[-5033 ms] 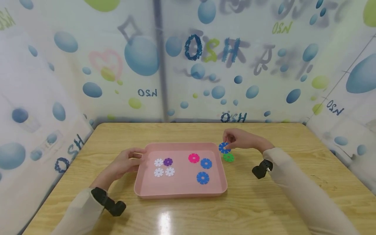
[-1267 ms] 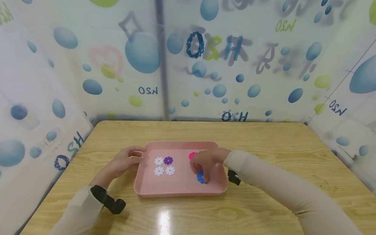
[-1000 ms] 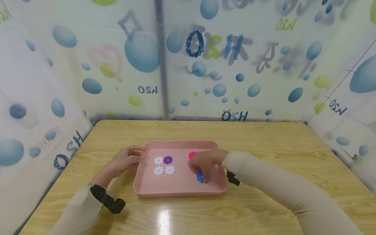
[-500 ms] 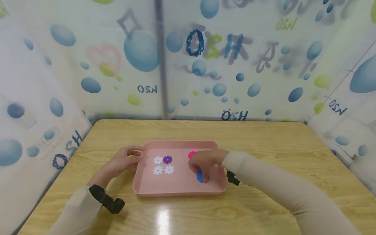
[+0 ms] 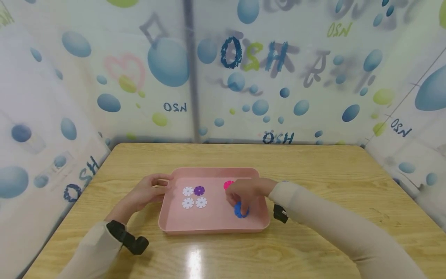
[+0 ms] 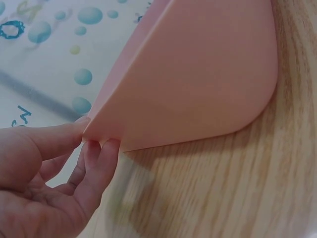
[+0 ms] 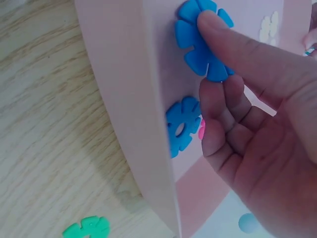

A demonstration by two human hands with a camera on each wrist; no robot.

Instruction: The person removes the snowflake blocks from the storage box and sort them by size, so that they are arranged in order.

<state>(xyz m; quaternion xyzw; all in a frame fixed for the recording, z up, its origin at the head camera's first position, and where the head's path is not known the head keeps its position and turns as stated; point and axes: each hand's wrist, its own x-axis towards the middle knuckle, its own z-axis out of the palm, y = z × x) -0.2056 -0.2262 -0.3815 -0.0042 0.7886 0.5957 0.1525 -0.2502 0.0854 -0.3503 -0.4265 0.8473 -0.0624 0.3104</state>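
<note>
In the head view a pink tray [image 5: 195,224] rests on the wooden table, my left hand [image 5: 148,190] at its left side. The left wrist view shows that hand [image 6: 54,168] pinching the tray's rim [image 6: 188,64], thumb above and fingers below. My right hand [image 5: 245,192] reaches into the tray's right half. Its thumb and fingers pinch a blue notched plastic disc [image 5: 238,210], seen closely in the right wrist view with the thumb across the disc [image 7: 195,37]. A second blue disc [image 7: 183,124] lies beside it in the tray. A pink disc [image 5: 228,185] is partly hidden by the hand.
Several white discs [image 5: 188,203] and a purple disc [image 5: 199,190] lie in the tray's left half. Outside its right wall a green disc [image 7: 89,227] lies on the table [image 7: 44,124]. A patterned curtain [image 5: 223,97] stands behind the table.
Five seconds ago my right hand held a blue disc over the green one, right of the tray. It has since moved left into the tray. Lately it shifts slightly right; my left hand stays.
</note>
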